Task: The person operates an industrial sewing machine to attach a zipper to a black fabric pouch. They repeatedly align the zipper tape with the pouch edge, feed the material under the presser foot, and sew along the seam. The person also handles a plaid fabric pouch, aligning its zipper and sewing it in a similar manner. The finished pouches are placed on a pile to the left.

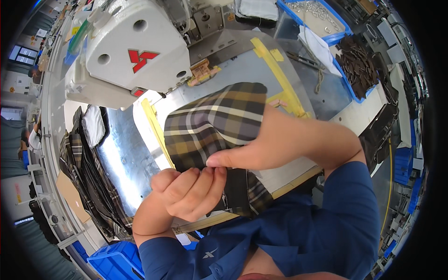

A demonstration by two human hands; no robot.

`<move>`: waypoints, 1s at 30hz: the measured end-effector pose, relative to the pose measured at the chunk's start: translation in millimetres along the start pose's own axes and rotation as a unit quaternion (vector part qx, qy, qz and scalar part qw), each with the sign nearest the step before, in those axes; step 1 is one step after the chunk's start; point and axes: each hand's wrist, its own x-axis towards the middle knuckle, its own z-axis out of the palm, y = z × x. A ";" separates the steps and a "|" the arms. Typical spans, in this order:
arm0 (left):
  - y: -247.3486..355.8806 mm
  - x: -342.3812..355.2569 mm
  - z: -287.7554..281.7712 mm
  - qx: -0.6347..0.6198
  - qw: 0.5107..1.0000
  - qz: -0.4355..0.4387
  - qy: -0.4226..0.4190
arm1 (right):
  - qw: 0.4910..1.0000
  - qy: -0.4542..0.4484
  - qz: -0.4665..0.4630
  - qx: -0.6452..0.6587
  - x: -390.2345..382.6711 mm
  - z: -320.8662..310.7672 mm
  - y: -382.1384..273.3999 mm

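A plaid fabric piece (214,116) in olive, grey, black and white is held up in front of me. My left hand (191,191) has its fingers curled over the near edge of the fabric, closed on it. My right hand (261,144) grips the same piece from the right; its thumb presses the near edge close to my left fingertips, and its other fingers are hidden behind the cloth. Below the hands hangs a black section (235,191) with a plaid side and what looks like a small metal zip pull.
A white sewing machine head (135,51) stands at the far left over a metal plate marked with yellow tape (280,79). Plaid pieces (88,182) are stacked at left. Blue trays at far right hold metal rings (317,16) and brown pieces (357,65). A blue crate (116,261) sits low left.
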 end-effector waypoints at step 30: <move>-7.0 2.4 -27.0 -0.068 0.995 -0.059 -0.035 | 0.995 -0.005 0.019 -0.098 -1.3 -14.6 -39.9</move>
